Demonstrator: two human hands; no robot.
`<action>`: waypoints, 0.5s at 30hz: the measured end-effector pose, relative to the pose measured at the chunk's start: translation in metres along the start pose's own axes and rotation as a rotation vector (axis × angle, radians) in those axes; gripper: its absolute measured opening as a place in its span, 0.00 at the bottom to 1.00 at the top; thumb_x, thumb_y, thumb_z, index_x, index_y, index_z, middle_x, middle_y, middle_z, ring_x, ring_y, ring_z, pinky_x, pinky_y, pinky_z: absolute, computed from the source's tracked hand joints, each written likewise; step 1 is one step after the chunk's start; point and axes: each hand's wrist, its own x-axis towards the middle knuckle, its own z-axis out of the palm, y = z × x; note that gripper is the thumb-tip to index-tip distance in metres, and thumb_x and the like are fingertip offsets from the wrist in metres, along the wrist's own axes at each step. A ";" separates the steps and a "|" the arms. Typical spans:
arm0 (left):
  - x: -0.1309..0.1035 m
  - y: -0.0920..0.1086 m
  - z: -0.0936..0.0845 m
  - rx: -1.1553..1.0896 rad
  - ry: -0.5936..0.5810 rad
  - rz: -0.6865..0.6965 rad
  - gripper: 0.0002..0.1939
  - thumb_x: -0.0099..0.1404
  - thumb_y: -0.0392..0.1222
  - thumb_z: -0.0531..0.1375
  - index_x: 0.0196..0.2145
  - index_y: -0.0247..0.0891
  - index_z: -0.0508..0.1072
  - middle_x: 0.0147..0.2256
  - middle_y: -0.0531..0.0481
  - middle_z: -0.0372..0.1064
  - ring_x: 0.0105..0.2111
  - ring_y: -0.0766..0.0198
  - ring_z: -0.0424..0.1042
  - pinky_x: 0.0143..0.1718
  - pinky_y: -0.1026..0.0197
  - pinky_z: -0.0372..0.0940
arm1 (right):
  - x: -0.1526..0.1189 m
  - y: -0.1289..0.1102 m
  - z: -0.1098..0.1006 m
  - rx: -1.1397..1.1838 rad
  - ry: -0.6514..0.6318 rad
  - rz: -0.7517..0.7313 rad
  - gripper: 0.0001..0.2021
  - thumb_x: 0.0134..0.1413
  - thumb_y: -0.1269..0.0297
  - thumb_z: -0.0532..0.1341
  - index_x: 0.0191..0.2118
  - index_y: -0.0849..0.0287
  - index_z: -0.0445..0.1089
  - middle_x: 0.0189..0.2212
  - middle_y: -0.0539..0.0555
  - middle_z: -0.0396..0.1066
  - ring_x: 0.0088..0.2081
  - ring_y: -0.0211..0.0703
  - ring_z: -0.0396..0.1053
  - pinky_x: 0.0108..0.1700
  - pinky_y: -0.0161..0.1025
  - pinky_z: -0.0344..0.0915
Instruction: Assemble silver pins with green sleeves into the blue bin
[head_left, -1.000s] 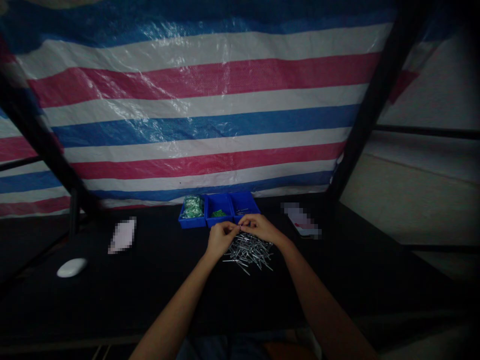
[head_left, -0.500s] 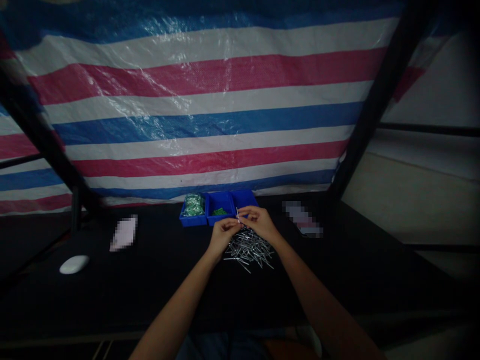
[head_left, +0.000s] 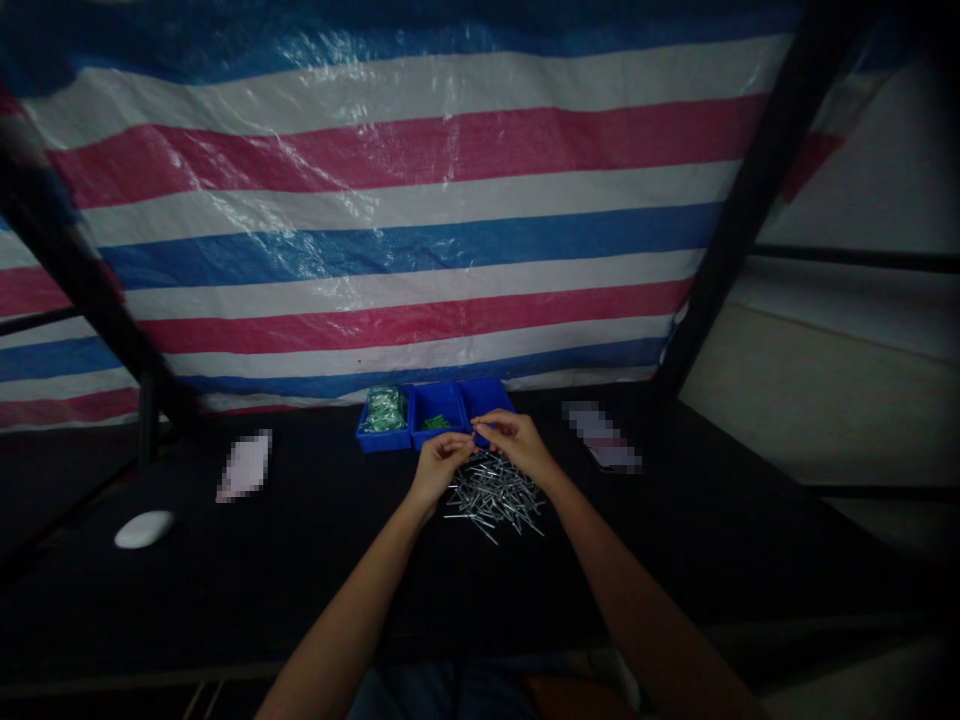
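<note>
My left hand (head_left: 441, 468) and my right hand (head_left: 517, 443) meet fingertip to fingertip in front of the blue bins. Both are closed in a pinch; what sits between the fingertips is too small and dark to make out. Just below the hands lies a loose pile of thin silvery metal rods (head_left: 496, 495), partly covered by the fingers. Behind the left fingers, the middle blue bin (head_left: 437, 395) holds a few small green pieces (head_left: 435, 423). The right blue bin (head_left: 487, 390) is partly hidden by my right hand.
The left blue bin (head_left: 384, 441) holds green items in clear plastic (head_left: 386, 409). A white computer mouse (head_left: 145, 529) and a blurred-out pale object (head_left: 246, 466) lie to the left. Another blurred-out flat object (head_left: 602, 436) lies right. Striped sheeting (head_left: 420, 240) hangs behind the black table (head_left: 300, 590).
A thin metal rod stood upright between my fingertips before; now it no longer shows clearly. The fingers have shifted slightly, and the whole view has moved a little.
</note>
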 end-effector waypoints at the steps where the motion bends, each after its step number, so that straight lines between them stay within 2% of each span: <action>1: 0.000 0.000 0.000 0.001 0.007 0.001 0.14 0.48 0.46 0.63 0.30 0.34 0.73 0.26 0.48 0.71 0.25 0.68 0.67 0.27 0.66 0.60 | 0.000 -0.001 0.000 -0.019 0.010 -0.017 0.14 0.44 0.56 0.60 0.32 0.61 0.72 0.31 0.55 0.71 0.21 0.34 0.62 0.22 0.32 0.58; 4: 0.001 0.001 -0.002 0.001 0.031 0.015 0.14 0.47 0.46 0.63 0.30 0.34 0.73 0.26 0.48 0.71 0.25 0.68 0.67 0.27 0.66 0.60 | 0.000 -0.002 -0.001 -0.039 0.014 0.008 0.14 0.45 0.54 0.59 0.31 0.61 0.72 0.28 0.54 0.71 0.19 0.33 0.60 0.20 0.31 0.55; 8: 0.003 0.004 -0.008 0.011 0.069 0.037 0.15 0.47 0.47 0.63 0.31 0.35 0.72 0.27 0.48 0.71 0.25 0.68 0.66 0.27 0.65 0.59 | 0.000 -0.002 -0.002 0.036 -0.062 0.084 0.15 0.44 0.53 0.59 0.31 0.61 0.72 0.25 0.53 0.71 0.17 0.32 0.58 0.19 0.32 0.54; 15: 0.005 0.008 -0.014 0.011 0.132 0.068 0.15 0.48 0.45 0.63 0.34 0.36 0.73 0.30 0.48 0.71 0.27 0.68 0.66 0.28 0.66 0.59 | -0.003 0.010 0.004 0.041 -0.170 0.098 0.12 0.37 0.61 0.64 0.30 0.62 0.68 0.23 0.50 0.69 0.22 0.34 0.63 0.23 0.31 0.56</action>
